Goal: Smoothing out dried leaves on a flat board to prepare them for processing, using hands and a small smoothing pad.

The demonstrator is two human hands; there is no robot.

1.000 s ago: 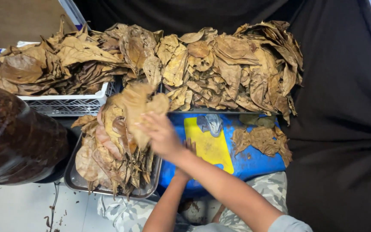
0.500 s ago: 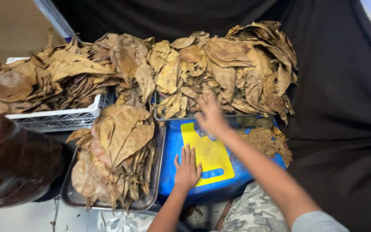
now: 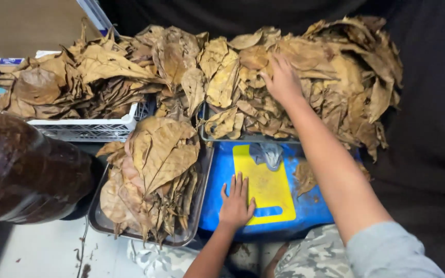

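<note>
- Left hand: flat, fingers spread, holding nothing, on the yellow board.
- Right hand: beyond the board, fingers open, pressed into the dried leaf pile; grasp cannot be told.
- Metal tray: left of the board, stacked with leaves.

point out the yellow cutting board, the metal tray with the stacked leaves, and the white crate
yellow cutting board (image 3: 263,193), head view, on its bare middle right of the left hand.
metal tray (image 3: 205,170), head view, on its right rim beside the stacked leaves.
white crate (image 3: 91,128), head view, on its front mesh wall.
</note>
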